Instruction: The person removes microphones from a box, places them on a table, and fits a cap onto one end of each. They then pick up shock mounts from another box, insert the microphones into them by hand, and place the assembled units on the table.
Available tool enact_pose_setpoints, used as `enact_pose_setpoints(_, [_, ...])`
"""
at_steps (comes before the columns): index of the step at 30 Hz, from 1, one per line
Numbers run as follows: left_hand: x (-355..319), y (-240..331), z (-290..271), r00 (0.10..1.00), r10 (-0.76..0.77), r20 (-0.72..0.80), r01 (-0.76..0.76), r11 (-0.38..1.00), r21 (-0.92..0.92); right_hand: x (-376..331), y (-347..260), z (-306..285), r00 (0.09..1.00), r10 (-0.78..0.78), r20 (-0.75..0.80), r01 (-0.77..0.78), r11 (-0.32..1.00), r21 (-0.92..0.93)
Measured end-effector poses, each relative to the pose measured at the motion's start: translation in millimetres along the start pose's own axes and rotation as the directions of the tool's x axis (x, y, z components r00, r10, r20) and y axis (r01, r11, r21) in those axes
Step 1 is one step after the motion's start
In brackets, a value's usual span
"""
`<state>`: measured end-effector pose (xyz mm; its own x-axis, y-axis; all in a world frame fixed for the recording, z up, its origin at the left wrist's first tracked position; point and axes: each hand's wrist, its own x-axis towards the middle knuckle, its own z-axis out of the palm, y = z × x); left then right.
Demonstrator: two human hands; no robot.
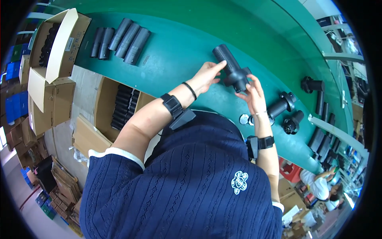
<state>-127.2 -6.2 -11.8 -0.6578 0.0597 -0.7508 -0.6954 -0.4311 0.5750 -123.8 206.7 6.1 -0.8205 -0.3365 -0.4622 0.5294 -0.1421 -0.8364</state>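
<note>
Over the green bench (179, 51) I hold a black flashlight-shaped part (234, 71), tilted, its knurled tube pointing up and left and its wider collar toward me. My left hand (207, 77) has its thumb and fingers against the tube's side. At the collar end, the fingers and thumb of my right hand (254, 95) close around the wide head. Just beyond my right wrist lies a similar black part (280, 104), with a shorter black piece (293, 122) beside it. A small round silver disc (244, 118) rests at the bench's near edge.
Several black tubes (129, 40) lie side by side at the bench's far left. An open carton (105, 107) of black cylinders stands below the near edge. More black parts (312, 85) sit to the right, by a metal rail. Another person (316, 183) is at the far right.
</note>
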Motion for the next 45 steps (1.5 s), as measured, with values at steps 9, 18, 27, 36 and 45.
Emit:
enact_pose_setpoints(9, [-30,16,13,0.767,0.483,0.421,-0.523,0.852,-0.025,-6,30,-2,0.973,-0.118,0.198,-0.017,0.821,0.571])
enact_pose_setpoints(18, [-43,27,23,0.718,0.548,0.429,-0.683,0.672,0.286,3,44,-9,0.971,-0.194,0.137,0.057,0.75,0.659])
enact_pose_setpoints(27, [-30,23,18,0.687,0.52,0.508,-0.703,0.654,0.28,2,44,-19,0.961,-0.229,0.153,0.066,0.733,0.677])
enact_pose_setpoints(36, [3,23,30,0.719,0.374,0.586,-0.538,0.833,0.129,-1,40,-32,0.99,-0.14,-0.03,0.132,0.813,0.567])
enact_pose_setpoints(45, [139,63,89,0.528,0.8,0.285,-0.849,0.498,0.176,-54,38,-88,0.542,-0.636,-0.55,-0.147,0.572,-0.807])
